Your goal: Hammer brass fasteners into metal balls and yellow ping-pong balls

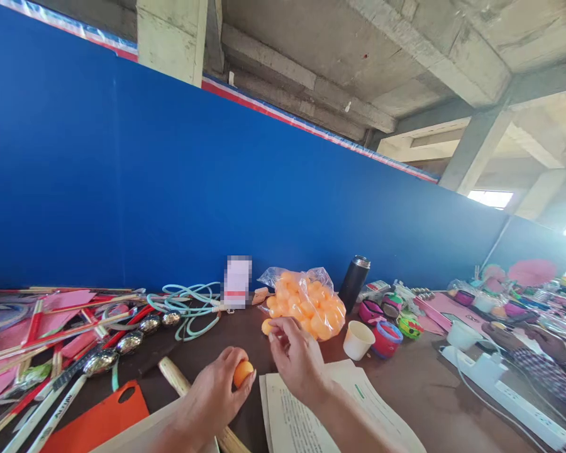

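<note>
In my left hand (217, 393) an orange ping-pong ball (242, 374) is held between thumb and curled fingers. My right hand (296, 360) has its fingertips closed at a second orange ping-pong ball (266, 326), just in front of a clear plastic bag (321, 281). Inside that bag is a heap of more orange balls (293, 303). Printed papers (299, 412) lie under my right forearm. A wooden stick or handle (173, 375) passes under my left hand, partly hidden by it.
A cream cup (358, 340), a black thermos (355, 282) and colourful small containers (387, 338) stand right of the bag. Left are a pale blue cord (191, 308), an orange cutting board (106, 420) and metallic ladles or balls (100, 362). A power strip (504, 396) lies near another person's sleeve (535, 377).
</note>
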Motion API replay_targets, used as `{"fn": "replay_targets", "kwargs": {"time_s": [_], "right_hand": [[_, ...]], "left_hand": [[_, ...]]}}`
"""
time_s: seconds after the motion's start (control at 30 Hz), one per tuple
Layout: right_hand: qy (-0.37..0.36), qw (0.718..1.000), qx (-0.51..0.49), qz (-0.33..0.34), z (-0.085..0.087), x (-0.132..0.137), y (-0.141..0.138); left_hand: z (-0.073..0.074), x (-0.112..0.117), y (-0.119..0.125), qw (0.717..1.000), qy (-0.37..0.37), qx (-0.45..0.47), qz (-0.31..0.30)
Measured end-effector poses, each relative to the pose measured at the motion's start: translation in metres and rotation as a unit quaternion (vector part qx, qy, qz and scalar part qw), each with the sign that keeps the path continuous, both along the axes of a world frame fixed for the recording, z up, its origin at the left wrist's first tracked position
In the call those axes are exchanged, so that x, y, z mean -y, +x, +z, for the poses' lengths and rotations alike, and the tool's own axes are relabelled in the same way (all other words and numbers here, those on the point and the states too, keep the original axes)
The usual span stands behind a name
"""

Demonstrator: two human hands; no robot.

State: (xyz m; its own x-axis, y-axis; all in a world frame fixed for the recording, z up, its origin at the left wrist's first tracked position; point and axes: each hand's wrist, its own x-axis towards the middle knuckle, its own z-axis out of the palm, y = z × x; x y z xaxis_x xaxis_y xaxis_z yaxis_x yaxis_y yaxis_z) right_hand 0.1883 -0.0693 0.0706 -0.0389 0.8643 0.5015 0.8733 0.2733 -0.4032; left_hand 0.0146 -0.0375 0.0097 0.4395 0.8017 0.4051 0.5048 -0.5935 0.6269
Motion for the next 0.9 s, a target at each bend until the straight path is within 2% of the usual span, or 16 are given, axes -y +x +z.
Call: {"fn": "replay_targets", "kwargs": {"time_s": [0.03, 0.13, 0.23, 0.37, 0.47, 0.53, 0.63, 0.73, 0.9], "right_hand": [[0.019, 0.999, -0.026, 0.004, -0.004, -0.008, -0.005], [0.060, 0.994, -0.093, 0.016, -0.021, -0.031, -0.017], [0.087, 0.986, -0.140, 0.040, -0.045, -0.040, -0.022], [0.101, 0.977, -0.175, 0.063, -0.073, -0.032, -0.024], [0.089, 0.967, -0.221, 0.088, -0.085, -0.029, -0.027], [0.089, 0.958, -0.250, 0.104, -0.090, -0.031, -0.032], [0.065, 0.942, -0.311, 0.112, -0.094, -0.037, -0.041], [0.020, 0.929, -0.348, 0.124, -0.094, -0.040, -0.043], [-0.048, 0.927, -0.345, 0.141, -0.090, -0.043, -0.036]], "left_hand": [[-0.003, -0.001, 0.001, 1.000, -0.003, 0.007, 0.006], [-0.012, -0.007, 0.004, 0.993, -0.031, 0.080, 0.080], [-0.015, -0.017, 0.003, 0.960, -0.124, 0.220, 0.121], [-0.010, -0.027, -0.001, 0.887, -0.250, 0.374, 0.099], [-0.006, -0.031, -0.004, 0.846, -0.295, 0.439, 0.072], [-0.004, -0.032, -0.005, 0.829, -0.316, 0.460, 0.046], [-0.002, -0.031, -0.006, 0.816, -0.340, 0.468, 0.008], [0.001, -0.028, -0.005, 0.815, -0.358, 0.455, -0.012], [0.003, -0.026, -0.002, 0.851, -0.341, 0.399, -0.033]]}}
